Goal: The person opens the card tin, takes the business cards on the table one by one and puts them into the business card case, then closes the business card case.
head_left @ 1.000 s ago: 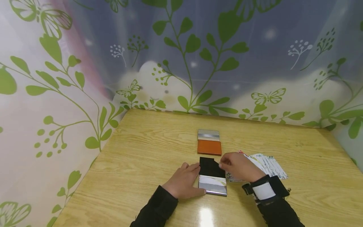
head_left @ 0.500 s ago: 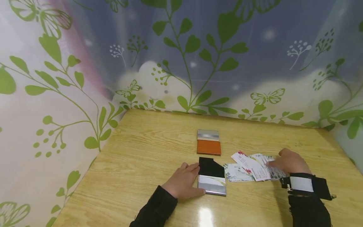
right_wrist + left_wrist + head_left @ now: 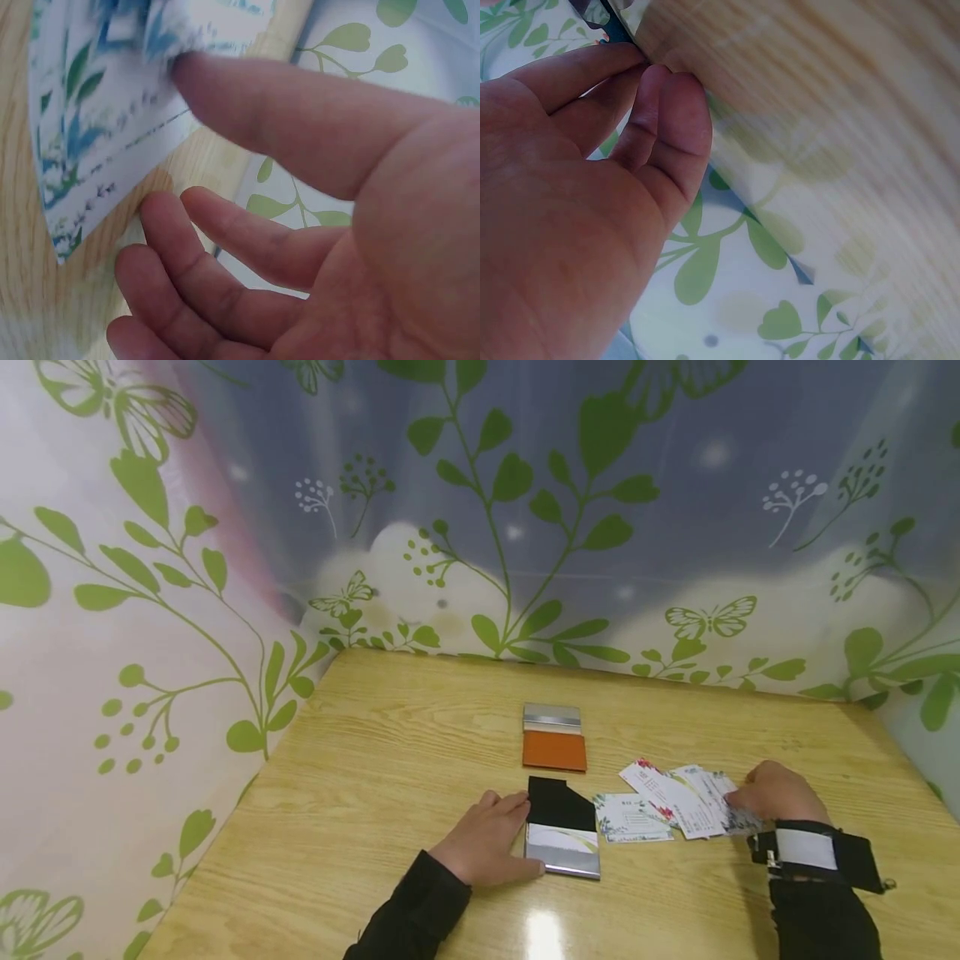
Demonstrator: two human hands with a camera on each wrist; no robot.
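Note:
A card holder (image 3: 564,858) with a silver face and a black flap lies in front of me, a white card showing in it. Bent fingers of my left hand (image 3: 483,842) touch its left edge, while the thumb lies at its front edge, holding it in place. To the right, several printed business cards (image 3: 667,797) are fanned out on the table, with floral patterns. My right hand (image 3: 780,793) is over their right end. In the right wrist view its thumb (image 3: 247,97) presses on a card (image 3: 105,142); the other fingers are loosely bent below, apart from the card.
Behind the black flap lies a second card holder with an orange-brown cover (image 3: 553,751) and a silver part (image 3: 551,717). The wooden table (image 3: 405,718) meets leaf-patterned cloth (image 3: 495,568) at the back and left.
My right hand has moved from the black flap rightward onto the fanned cards, and the top ones have shifted slightly right with its thumb. The left hand stays at the card holder.

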